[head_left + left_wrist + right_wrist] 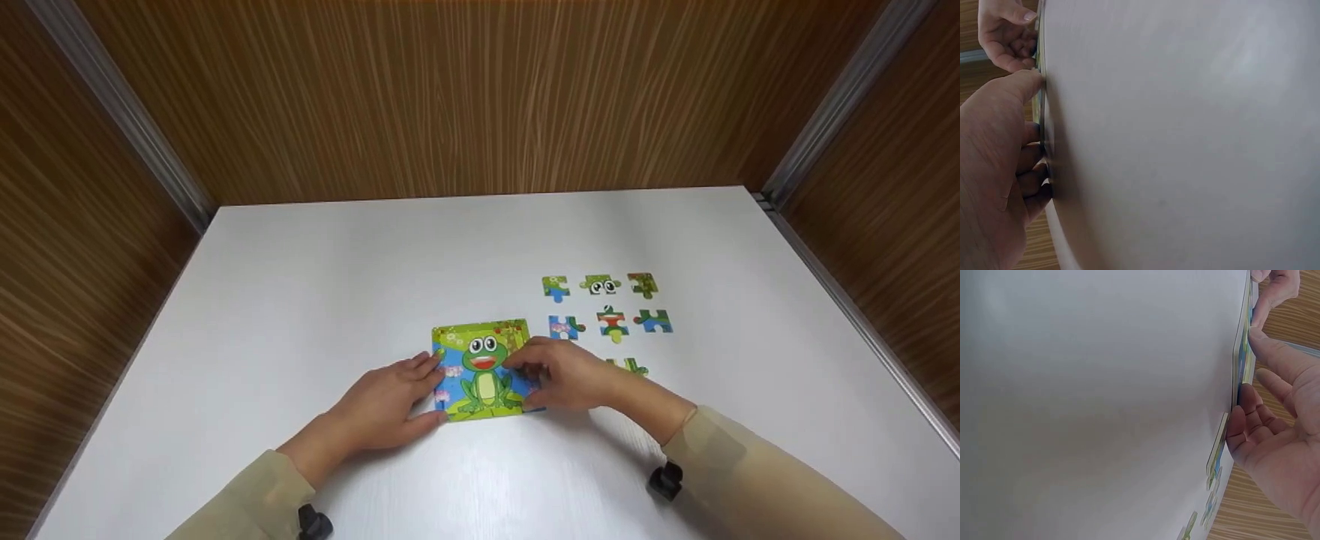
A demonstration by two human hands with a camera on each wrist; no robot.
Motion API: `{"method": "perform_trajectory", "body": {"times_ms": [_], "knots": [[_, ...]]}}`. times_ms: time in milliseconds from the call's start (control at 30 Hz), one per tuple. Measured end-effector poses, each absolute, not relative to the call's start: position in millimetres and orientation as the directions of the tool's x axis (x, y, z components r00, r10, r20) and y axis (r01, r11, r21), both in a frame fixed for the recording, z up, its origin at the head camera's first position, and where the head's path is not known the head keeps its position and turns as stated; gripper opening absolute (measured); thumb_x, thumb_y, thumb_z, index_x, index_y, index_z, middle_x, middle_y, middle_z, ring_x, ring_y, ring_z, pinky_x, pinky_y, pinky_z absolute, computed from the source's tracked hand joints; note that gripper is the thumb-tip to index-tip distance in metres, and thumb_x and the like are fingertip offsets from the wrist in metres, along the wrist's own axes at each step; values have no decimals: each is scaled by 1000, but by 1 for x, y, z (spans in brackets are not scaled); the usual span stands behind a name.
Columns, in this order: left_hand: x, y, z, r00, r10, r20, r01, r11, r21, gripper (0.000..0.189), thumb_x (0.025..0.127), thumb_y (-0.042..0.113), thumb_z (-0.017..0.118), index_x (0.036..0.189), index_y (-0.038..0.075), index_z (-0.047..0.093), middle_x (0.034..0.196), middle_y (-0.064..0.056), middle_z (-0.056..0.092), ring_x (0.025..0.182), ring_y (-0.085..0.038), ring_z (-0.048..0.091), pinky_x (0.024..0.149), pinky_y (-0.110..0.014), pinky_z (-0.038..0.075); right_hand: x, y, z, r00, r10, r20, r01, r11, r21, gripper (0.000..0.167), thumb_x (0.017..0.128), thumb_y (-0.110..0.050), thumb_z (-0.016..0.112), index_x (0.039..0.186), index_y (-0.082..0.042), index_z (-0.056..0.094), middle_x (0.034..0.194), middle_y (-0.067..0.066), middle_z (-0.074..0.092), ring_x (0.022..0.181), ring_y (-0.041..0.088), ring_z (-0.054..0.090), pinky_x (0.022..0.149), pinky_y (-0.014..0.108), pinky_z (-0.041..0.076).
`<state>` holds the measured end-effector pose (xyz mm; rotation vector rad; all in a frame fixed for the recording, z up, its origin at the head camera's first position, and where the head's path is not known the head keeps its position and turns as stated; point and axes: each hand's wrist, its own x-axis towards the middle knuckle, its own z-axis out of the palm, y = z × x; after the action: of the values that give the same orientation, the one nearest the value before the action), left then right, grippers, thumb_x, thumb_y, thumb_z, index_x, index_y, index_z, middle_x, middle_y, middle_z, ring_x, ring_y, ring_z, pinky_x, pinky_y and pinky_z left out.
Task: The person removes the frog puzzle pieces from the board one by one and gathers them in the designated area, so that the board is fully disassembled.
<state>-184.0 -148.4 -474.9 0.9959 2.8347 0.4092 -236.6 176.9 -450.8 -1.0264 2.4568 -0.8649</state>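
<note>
A square frog puzzle board [486, 386] lies on the white table. My left hand [390, 401] rests at its left edge, fingers on the side and thumb at the lower left corner. In the left wrist view, the thumb and fingertips of my left hand [994, 129] touch the board's rim. My right hand [574, 375] is over the board's lower right part, thumb and curled index apart around a puzzle piece mostly hidden by the fingers. In the right wrist view, my right hand [1280, 399] touches the board [1238, 371].
Loose puzzle pieces lie in rows to the right: one with frog eyes [601, 285], one with the mouth [613, 324], a blue one [654, 321] and others. Another piece [630, 366] is partly covered by the right forearm. Wood-grain panels [480, 97] enclose the table.
</note>
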Motion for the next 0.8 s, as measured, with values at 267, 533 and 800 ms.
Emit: {"method": "perform_trajectory", "body": {"times_ms": [267,533,800], "knots": [[-184,-148,-475,-777,630,4,605,746,278,69,104,51,58,152,2,57,159,-17,50,149,-34,46,116,-52,45,-236,176,-451,-666,-743,-64,-555,551,-623,51,83,-11,92,131,-6,73,112,4,66,95,19,58,82,33,52],[-182,-148,-473,-785,619,-17,590,756,282,70,104,52,58,154,3,54,163,-15,46,151,-33,44,116,-53,45,-236,175,-451,-662,-746,-74,-569,564,-598,53,83,-11,91,133,-4,72,118,5,65,98,18,58,86,35,54],[-182,-148,-472,-785,618,-27,586,757,289,70,104,51,57,154,3,54,163,-15,45,151,-33,43,116,-53,44,-235,173,-450,-667,-738,-101,-553,582,-596,55,84,-10,91,135,-4,71,124,6,64,103,19,59,93,40,55]]}}
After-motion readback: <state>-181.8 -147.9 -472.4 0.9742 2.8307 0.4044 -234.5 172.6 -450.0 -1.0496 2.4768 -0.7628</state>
